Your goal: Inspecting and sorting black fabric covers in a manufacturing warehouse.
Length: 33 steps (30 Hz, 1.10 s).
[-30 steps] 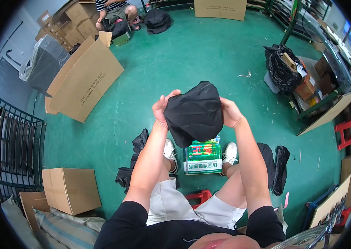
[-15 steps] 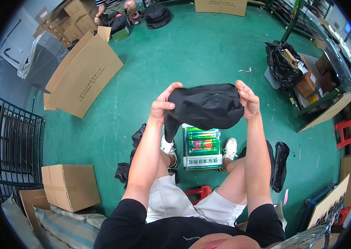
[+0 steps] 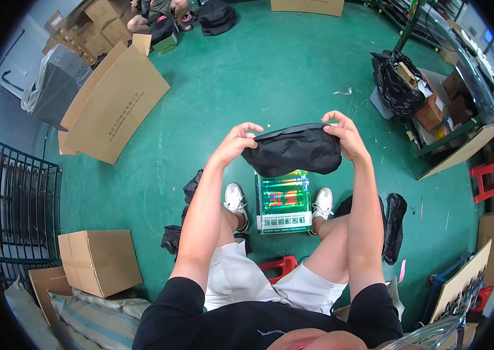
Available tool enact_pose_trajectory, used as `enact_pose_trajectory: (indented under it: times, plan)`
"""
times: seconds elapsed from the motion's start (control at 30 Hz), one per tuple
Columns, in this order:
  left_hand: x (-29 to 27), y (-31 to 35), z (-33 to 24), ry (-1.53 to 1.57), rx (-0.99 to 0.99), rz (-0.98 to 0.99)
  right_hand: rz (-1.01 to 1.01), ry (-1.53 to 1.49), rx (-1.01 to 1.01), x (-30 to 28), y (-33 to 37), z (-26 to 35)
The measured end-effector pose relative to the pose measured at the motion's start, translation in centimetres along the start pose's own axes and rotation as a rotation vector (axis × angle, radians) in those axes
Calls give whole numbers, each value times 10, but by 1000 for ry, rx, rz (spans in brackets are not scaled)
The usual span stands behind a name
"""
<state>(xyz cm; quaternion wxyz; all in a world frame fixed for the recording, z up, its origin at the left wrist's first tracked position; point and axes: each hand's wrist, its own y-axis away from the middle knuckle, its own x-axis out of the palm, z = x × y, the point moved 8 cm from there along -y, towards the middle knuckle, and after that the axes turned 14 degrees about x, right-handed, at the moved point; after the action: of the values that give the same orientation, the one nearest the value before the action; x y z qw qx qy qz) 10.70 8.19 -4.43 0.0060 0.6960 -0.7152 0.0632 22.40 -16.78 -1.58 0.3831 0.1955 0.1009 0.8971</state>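
A black fabric pouch hangs stretched between my two hands, its long upper edge nearly level. My left hand pinches the left end of that edge between thumb and fingers. At the other end, my right hand grips the upper right corner, thumb below and fingers curled over. Behind the pouch, on the floor between my white shoes, stands a shiny green box, partly covered by the cloth. What the pouch contains, if anything, cannot be seen.
Black cloth pieces lie by my left leg, and a rolled black bundle rests to my right. Cardboard boxes stand at left, including a closed carton. A black bin bag sits far right. Another person sits at the back left.
The pouch has turned, and its upper edge now shows as a straight, taut line. The strip dangling at its left end is gone from sight. Both hands have shifted their grip.
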Motion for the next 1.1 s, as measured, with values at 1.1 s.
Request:
enact_pose_trajectory:
  times: [1.1]
  plan:
    - [-13,-4,0,1005,44,-320,416,-513,-82,43,17,23]
